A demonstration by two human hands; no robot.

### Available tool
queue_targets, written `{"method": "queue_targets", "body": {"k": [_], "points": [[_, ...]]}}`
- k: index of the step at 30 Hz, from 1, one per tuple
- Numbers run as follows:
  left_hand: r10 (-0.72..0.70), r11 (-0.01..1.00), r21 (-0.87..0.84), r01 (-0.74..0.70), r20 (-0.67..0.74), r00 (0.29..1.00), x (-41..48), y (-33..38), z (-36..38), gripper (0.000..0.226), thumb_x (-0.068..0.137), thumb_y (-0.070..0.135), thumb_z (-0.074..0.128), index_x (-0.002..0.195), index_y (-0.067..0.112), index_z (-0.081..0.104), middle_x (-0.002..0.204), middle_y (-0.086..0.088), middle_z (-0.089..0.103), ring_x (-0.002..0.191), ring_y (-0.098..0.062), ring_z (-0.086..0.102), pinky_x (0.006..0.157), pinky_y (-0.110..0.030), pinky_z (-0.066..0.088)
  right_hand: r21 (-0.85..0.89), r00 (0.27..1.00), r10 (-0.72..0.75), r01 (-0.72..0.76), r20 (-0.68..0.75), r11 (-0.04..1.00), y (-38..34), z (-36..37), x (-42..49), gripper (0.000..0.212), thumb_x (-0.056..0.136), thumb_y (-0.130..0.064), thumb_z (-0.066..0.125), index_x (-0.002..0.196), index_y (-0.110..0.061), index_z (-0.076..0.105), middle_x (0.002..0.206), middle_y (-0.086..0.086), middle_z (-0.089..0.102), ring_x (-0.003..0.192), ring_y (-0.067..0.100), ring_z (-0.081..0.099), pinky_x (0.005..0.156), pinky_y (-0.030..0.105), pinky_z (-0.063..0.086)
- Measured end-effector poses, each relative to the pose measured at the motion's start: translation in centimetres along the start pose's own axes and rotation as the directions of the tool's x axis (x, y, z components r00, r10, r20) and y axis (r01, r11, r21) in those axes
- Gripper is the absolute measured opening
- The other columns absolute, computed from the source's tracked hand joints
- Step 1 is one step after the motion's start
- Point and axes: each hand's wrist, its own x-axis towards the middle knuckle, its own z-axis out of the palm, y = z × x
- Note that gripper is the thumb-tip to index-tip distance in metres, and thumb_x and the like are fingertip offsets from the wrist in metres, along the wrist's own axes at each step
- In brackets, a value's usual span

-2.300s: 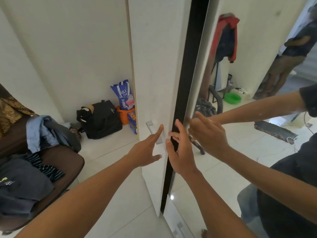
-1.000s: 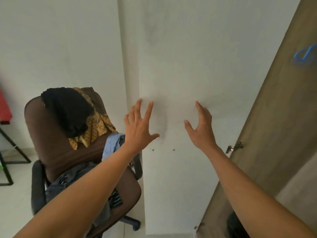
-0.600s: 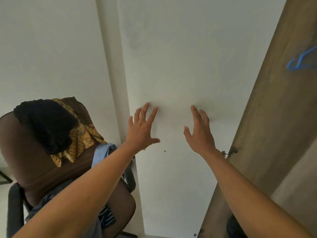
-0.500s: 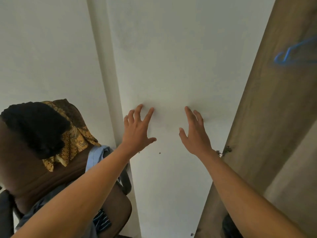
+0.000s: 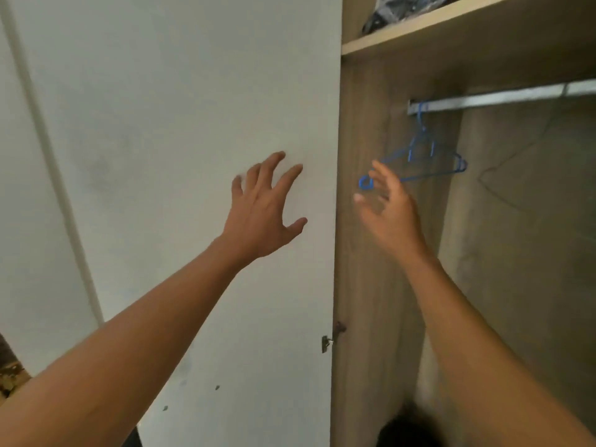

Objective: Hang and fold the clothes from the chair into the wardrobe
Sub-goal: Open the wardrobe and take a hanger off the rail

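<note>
- White door (image 5: 193, 140): left hand (image 5: 261, 217) is spread at its edge, fingers straight, holding nothing. Left unheld, the door could swing back.
- Right hand (image 5: 388, 217) is blurred, fingers relaxed and empty, just before the blue hangers (image 5: 419, 156) on the rail (image 5: 500, 98). A careless reach could knock them off.
- Clothes: only a patterned scrap (image 5: 8, 379) shows, lower left.

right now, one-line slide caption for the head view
Left hand spread at the open white wardrobe door, right hand reaching toward blue hangers on the rail.
</note>
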Motion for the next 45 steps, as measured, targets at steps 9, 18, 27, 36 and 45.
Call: {"method": "queue_targets", "body": {"k": [9,18,27,36,45], "points": [[0.239,0.963,-0.129,-0.236,0.012,0.971,13.9,7.8,3.0,0.099,0.074,0.067,0.068,0.155,0.03,0.024,0.159,-0.003,0.025,0.142,-0.031,0.031,0.111,-0.069,0.024,-0.204,0.993,0.083,-0.099,-0.089,0.974,8.0,-9.3,9.0,0.112,0.058,-0.026,0.097,0.151,-0.016,0.035,0.144,0.007,0.049,0.132,0.018,0.048,0.11,0.031,0.039],[0.33,0.943,-0.134,-0.306,0.232,0.915,22.6,11.5,9.7,0.128,0.061,0.079,0.072,0.158,0.026,0.006,0.161,-0.001,0.023,0.147,-0.025,0.026,0.113,-0.071,0.014,-0.301,0.992,-0.001,0.038,0.123,0.953,15.9,-9.8,16.8,0.161,0.027,-0.075,0.086,0.158,-0.021,0.01,0.163,0.007,0.019,0.15,0.023,0.024,0.119,0.047,0.032],[0.363,0.931,-0.042,-0.362,0.181,0.914,25.3,12.6,14.8,0.126,0.064,0.077,0.07,0.158,0.019,0.01,0.157,-0.003,0.034,0.139,-0.021,0.041,0.115,-0.055,0.017,-0.322,0.961,0.093,-0.005,0.259,0.947,19.6,-10.1,19.9,0.153,0.023,-0.079,0.086,0.141,-0.068,-0.011,0.164,-0.007,0.019,0.15,0.013,0.025,0.118,0.045,0.034],[0.392,0.904,0.087,-0.419,0.226,0.892,25.9,12.2,16.1,0.122,0.068,0.068,0.074,0.158,0.016,0.011,0.153,-0.004,0.041,0.138,-0.021,0.042,0.116,-0.053,0.01,-0.477,0.993,-0.072,0.107,0.092,0.873,21.9,-11.1,19.1,0.128,0.047,-0.026,0.099,0.155,-0.021,0.031,0.151,0.003,0.041,0.137,0.022,0.044,0.111,0.042,0.042],[0.391,0.875,0.217,-0.433,0.209,0.896,27.4,12.1,14.0,0.11,0.072,0.062,0.073,0.157,0.02,0.017,0.146,0.001,0.042,0.129,-0.02,0.049,0.114,-0.056,0.016,-0.39,0.988,-0.156,0.145,0.003,0.91,20.3,-10.8,19.7,0.121,0.051,-0.025,0.098,0.153,-0.022,0.034,0.148,0.001,0.042,0.135,0.019,0.039,0.112,0.036,0.037]]}}
